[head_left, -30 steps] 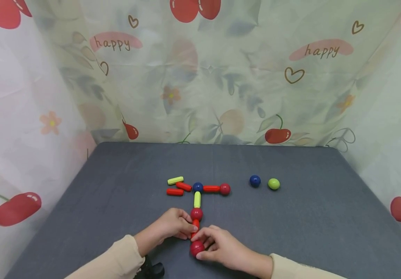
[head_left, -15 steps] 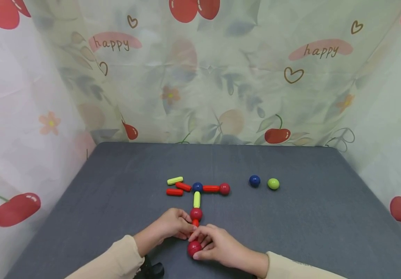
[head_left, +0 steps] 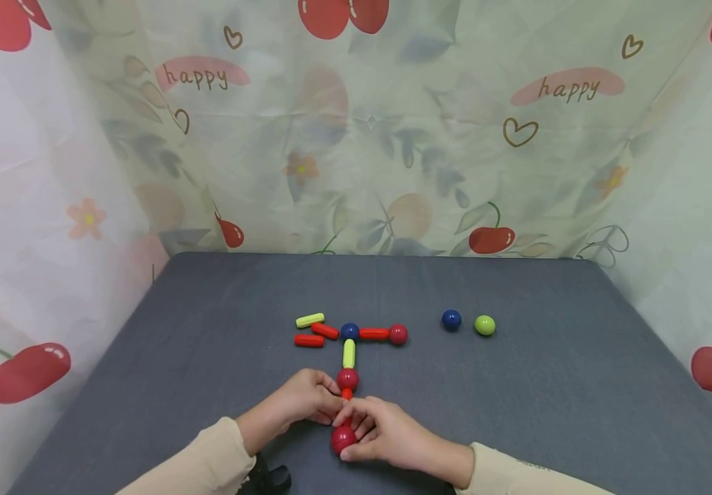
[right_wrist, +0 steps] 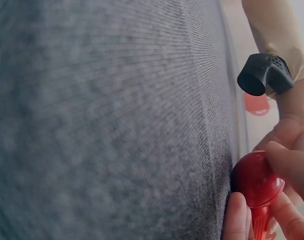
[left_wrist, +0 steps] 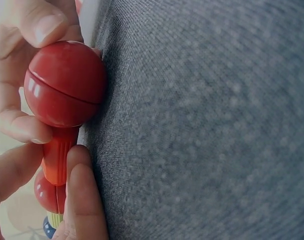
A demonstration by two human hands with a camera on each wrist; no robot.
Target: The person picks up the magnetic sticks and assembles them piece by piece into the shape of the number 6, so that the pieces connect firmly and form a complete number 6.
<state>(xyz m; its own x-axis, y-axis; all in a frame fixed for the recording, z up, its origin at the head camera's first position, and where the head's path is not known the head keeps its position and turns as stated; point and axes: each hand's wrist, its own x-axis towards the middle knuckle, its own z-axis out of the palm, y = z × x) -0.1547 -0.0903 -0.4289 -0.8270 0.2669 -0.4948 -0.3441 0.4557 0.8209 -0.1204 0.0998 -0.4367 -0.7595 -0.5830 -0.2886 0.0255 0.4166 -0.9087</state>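
My left hand [head_left: 308, 397] pinches a red ridged rod [left_wrist: 59, 159] between thumb and fingers. With thumb and fingers my right hand [head_left: 387, 433] holds a red ball [head_left: 343, 440] at the near end of that rod; in the left wrist view ball and rod meet. The rod's far end meets a second red ball [head_left: 348, 379]. From there a yellow-green rod [head_left: 348, 354] runs to a blue ball [head_left: 350, 332]. Off that ball, a red rod [head_left: 374, 333] reaches right to another red ball [head_left: 398, 335]. The fingers partly hide the pinched rod in the head view.
Left of the blue ball lie a loose yellow-green rod [head_left: 310, 320] and two red rods, one [head_left: 309, 340] nearer and one [head_left: 325, 331] close to the ball. A loose blue ball [head_left: 451, 320] and a green ball [head_left: 485, 325] sit right on the grey table [head_left: 548, 364]. Printed curtains surround it.
My right hand and the near red ball have shifted slightly left, into line with the rod. The left hand keeps its hold on the rod, nearly still.
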